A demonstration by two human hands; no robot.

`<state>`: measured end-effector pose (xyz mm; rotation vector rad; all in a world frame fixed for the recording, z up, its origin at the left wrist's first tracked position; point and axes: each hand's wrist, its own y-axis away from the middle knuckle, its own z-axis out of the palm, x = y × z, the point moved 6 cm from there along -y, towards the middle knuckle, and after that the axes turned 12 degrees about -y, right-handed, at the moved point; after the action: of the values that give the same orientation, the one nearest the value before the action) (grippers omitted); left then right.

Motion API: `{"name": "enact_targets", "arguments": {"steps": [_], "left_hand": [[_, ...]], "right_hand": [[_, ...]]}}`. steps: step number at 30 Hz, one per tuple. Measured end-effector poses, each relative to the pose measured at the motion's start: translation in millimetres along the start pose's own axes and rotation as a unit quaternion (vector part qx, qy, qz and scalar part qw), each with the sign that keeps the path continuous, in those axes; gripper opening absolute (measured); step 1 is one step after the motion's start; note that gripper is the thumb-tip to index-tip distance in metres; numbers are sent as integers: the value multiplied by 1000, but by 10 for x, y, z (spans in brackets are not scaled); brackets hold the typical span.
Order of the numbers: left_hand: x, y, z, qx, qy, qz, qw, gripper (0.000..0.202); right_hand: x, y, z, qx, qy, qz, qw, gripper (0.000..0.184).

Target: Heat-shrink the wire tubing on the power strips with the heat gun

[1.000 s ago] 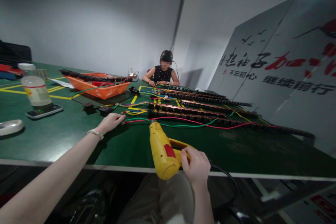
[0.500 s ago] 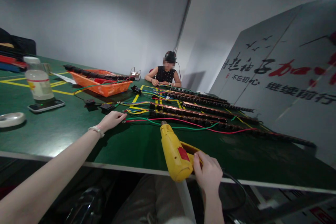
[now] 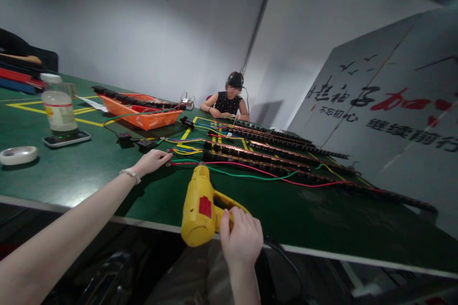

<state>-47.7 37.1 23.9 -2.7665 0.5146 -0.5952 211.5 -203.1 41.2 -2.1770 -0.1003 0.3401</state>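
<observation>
My right hand (image 3: 245, 236) is wrapped round the handle of a yellow heat gun (image 3: 198, 205) with a red label. The gun is held over the table's near edge, its dark nozzle pointing away from me at the wires. My left hand (image 3: 153, 162) is closed in a pinch at the wire ends, where a ring terminal shows by the fingertips. From there a red wire (image 3: 246, 168) and a green wire (image 3: 250, 177) run right beside long black strips (image 3: 257, 161) with copper-coloured parts. Exactly which wires lie between my fingers is partly hidden.
An orange basket (image 3: 146, 121) holds a similar strip. Black connectors (image 3: 146, 144) lie near my left hand. To the left are a bottle (image 3: 59, 105), a phone (image 3: 67, 139) and a tape roll (image 3: 18, 155). A person (image 3: 229, 100) sits across the green table (image 3: 304, 219).
The heat gun in my right hand has moved left, bringing its nozzle closer to the wire ends. My left hand stays at the wires. The view has shifted slightly.
</observation>
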Motion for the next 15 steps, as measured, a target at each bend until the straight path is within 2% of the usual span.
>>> {"name": "enact_targets", "arguments": {"steps": [8,15], "left_hand": [[12,-8,-20,19,43,5,999,51],[-18,-21,-5,18,56,-4,998,51]], "right_hand": [[-485,-4,251,6,-56,-17,998,33],[-592,12,298,-8,-67,-25,997,33]]}}
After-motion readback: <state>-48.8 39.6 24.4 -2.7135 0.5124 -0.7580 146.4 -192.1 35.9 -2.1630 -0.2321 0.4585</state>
